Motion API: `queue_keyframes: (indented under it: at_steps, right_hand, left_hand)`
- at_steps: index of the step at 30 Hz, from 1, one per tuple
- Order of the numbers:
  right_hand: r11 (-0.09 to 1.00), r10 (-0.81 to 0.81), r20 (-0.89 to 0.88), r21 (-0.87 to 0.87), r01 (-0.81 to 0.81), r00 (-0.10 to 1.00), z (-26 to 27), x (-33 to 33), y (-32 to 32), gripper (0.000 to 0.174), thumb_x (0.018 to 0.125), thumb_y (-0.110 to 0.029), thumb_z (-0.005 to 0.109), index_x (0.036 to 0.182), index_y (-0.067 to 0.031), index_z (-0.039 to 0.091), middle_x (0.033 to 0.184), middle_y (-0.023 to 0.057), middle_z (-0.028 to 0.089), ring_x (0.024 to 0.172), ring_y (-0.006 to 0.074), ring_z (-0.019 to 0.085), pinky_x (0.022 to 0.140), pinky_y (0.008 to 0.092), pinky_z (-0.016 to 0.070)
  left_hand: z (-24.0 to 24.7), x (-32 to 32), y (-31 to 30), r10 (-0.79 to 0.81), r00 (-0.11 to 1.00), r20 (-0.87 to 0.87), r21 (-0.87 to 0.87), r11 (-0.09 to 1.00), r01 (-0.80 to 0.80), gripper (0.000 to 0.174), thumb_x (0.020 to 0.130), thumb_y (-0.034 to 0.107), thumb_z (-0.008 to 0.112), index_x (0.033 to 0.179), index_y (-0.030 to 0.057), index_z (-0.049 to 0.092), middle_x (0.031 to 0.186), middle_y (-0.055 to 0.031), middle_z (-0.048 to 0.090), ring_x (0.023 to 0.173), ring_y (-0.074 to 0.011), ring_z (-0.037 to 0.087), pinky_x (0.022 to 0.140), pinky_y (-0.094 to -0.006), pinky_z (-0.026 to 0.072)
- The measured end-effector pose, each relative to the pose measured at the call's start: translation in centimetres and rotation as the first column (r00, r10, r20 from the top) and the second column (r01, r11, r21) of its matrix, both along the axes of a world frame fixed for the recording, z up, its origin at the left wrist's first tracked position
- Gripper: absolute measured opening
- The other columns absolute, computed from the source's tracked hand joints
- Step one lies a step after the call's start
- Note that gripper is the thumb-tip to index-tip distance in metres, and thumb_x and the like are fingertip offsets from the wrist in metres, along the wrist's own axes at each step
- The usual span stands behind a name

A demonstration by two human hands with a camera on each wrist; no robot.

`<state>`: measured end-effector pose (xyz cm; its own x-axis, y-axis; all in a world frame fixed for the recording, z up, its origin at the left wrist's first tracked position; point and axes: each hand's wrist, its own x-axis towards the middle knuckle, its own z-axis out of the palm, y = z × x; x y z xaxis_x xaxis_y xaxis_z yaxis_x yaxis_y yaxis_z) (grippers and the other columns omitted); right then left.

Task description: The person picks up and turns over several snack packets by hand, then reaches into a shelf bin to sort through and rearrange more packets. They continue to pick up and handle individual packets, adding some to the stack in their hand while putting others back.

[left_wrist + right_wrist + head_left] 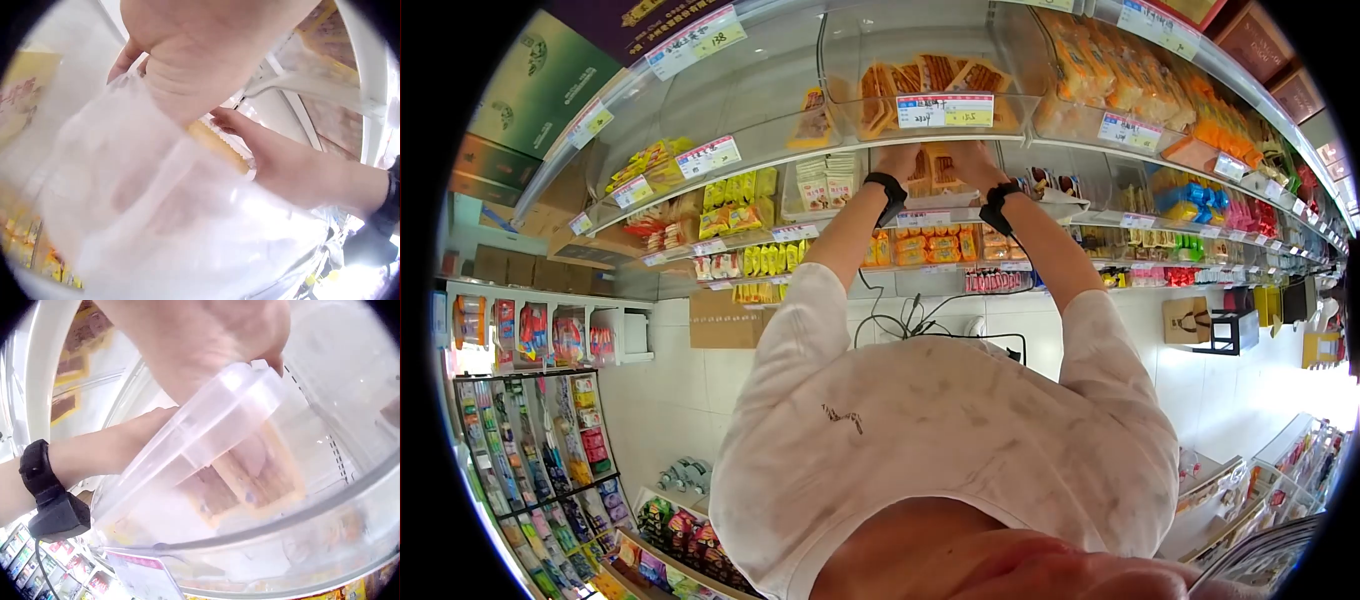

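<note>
Both hands reach into a clear shelf bin below the upper shelf's lip. Between them stand brown snack packets with yellow edges (pixel 943 168). My left hand (pixel 897 162) is at the left side of these packets, and my right hand (pixel 973 163) is at their right. In the left wrist view, the left hand (pixel 194 59) bends over a cloudy plastic wall (pixel 119 169); a serrated packet edge (pixel 219 147) lies beside the right hand (pixel 240 128). The right hand (pixel 219 347) leans over a clear plastic divider (pixel 200 425), with packets (pixel 272 481) behind it. Most fingertips are hidden.
Above the hands, more brown packets (pixel 930 80) fill an upper bin behind a price tag (pixel 945 110). White packets (pixel 827 182) lie to the left, orange packs (pixel 930 243) below. Black cables (pixel 915 320) hang from the wrists. A cardboard box (pixel 727 320) stands on the floor.
</note>
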<state>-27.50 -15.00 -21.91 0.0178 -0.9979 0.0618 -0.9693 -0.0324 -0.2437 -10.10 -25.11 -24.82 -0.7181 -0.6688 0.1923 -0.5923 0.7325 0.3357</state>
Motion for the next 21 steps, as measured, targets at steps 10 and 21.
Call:
queue_keyframes:
  at_steps: [10,21]
  right_hand:
    - [0.979,0.101,-0.020,-0.177,-0.103,0.995,-2.9,-1.2,-1.5,0.043,0.077,-0.020,0.079,0.112,-0.0005,0.065,0.104,0.0232,0.070,0.103,0.0394,0.067,0.088,0.0492,0.0540]
    - [0.998,0.025,-0.096,-0.055,-0.030,0.995,-0.8,-0.2,-1.0,0.041,0.076,-0.028,0.083,0.104,-0.0001,0.071,0.100,0.0212,0.072,0.101,0.0383,0.068,0.090,0.0501,0.0536]
  left_hand:
    - [0.1,0.5,0.1,0.005,1.000,-0.001,-0.053,0.999,-0.005,0.060,0.085,-0.016,0.051,0.141,0.0040,0.049,0.133,-0.0244,0.058,0.122,-0.0392,0.057,0.097,-0.0457,0.0493]
    - [1.0,-0.4,0.7,0.066,0.986,-0.151,0.152,0.987,-0.043,0.043,0.092,-0.005,0.057,0.135,0.0009,0.052,0.127,-0.0198,0.061,0.111,-0.0337,0.061,0.091,-0.0403,0.0527]
